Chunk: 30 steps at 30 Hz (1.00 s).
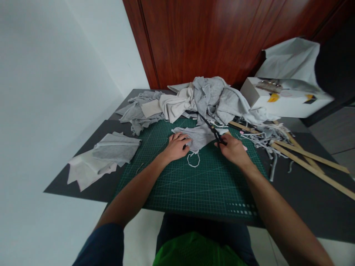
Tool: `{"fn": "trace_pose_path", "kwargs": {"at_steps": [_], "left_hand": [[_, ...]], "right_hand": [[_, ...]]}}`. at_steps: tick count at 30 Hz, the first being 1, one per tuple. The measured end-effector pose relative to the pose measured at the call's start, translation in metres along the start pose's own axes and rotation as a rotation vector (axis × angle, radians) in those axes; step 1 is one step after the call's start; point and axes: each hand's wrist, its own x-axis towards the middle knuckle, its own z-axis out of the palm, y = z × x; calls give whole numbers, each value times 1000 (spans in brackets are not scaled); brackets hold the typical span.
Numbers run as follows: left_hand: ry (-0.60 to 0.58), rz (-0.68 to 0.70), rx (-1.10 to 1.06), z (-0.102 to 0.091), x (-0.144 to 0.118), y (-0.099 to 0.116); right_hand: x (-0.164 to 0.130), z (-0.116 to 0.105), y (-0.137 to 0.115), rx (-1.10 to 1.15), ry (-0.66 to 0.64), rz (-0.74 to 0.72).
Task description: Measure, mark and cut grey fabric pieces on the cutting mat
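Note:
A piece of grey fabric (202,137) lies on the green cutting mat (194,188) between my hands. My left hand (178,146) rests on its left end with the fingers spread. In my right hand (231,147) is a pair of black scissors (213,130), gripped by the handles. Their blades point up and to the left, over the fabric's far edge; whether they touch it I cannot tell. A thin pale loop of fabric strip (193,162) lies on the mat just below the fabric.
Crumpled grey and white cloth (210,96) is heaped at the back against reddish wood. Folded cloth pieces (116,149) lie at the left. On the right are wooden strips (313,168), fabric scraps (270,136) and a white box (291,101).

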Motion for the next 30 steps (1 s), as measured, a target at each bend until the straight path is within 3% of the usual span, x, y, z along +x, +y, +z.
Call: {"fn": "trace_pose_path", "kwargs": {"at_steps": [3, 7, 13, 20, 24, 26, 30], "left_hand": [[57, 47, 9, 1, -2, 7], [77, 123, 21, 3, -3, 18], [-45, 226, 3, 2, -7, 25], [-8, -10, 124, 1, -17, 52], [-41, -83, 54, -3, -20, 52], [-94, -47, -38, -8, -22, 45], [-245, 205, -180, -18, -26, 31]], "right_hand": [[-9, 8, -6, 334, -186, 75], [-6, 27, -21, 556, -217, 44], [24, 60, -25, 542, -247, -9], [26, 69, -21, 438, -255, -43], [22, 66, -26, 351, -249, -70], [22, 64, -27, 340, -249, -80], [22, 64, -29, 338, -242, -71]]}}
